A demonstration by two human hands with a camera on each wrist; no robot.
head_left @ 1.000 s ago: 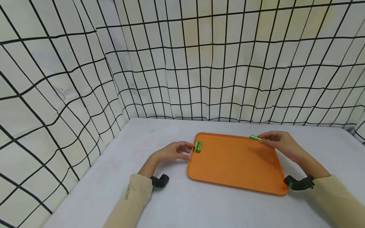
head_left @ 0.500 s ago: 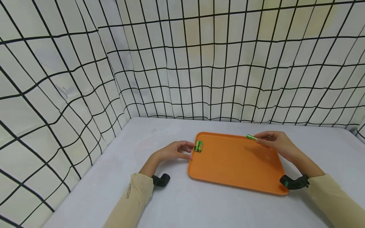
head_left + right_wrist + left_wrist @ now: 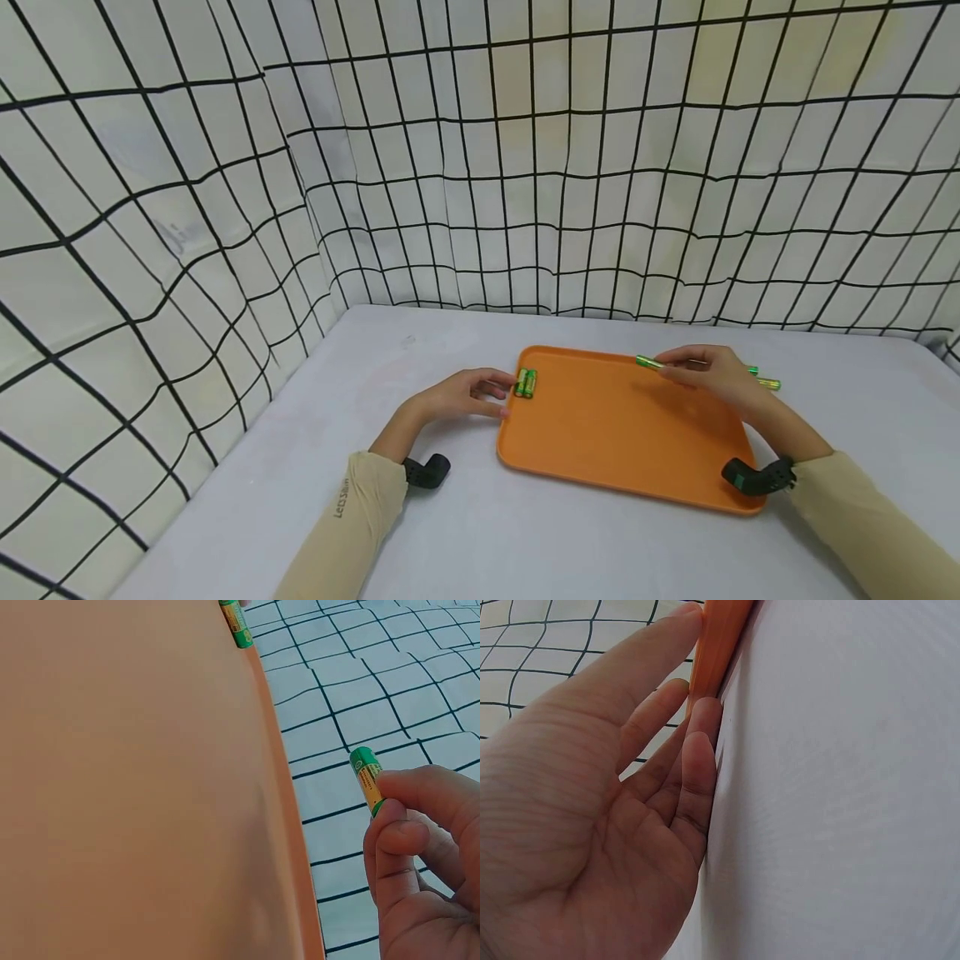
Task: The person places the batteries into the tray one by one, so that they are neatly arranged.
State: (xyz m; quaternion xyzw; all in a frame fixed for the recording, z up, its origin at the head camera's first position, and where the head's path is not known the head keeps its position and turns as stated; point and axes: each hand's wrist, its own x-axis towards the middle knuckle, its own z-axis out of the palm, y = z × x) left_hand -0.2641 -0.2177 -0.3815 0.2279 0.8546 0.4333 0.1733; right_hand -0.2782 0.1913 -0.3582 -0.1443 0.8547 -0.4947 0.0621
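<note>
My right hand [image 3: 708, 371] pinches a green-and-yellow battery [image 3: 648, 362] between thumb and fingertips, above the far right part of an orange tray [image 3: 615, 433]. The right wrist view shows this battery [image 3: 367, 776] sticking out past the fingertips, over the tray's far side. Two similar batteries, a left one [image 3: 521, 383] and a right one [image 3: 531, 384], lie side by side in the tray's far left corner. Against the tray's left edge rests my left hand [image 3: 465, 395], fingers relaxed and the thumb at the rim. From the left wrist its palm [image 3: 630, 847] looks bare.
Two more batteries, a farther one [image 3: 752, 369] and a nearer one [image 3: 768, 384], show partly behind the right hand, right of the tray. A white cloth [image 3: 465, 533] covers the table. White walls with black netting [image 3: 555, 192] rise behind it and at the left.
My right hand has moved left over the tray, carrying the battery. Two batteries on the right have come into view from behind it. The left hand stays at the tray's edge.
</note>
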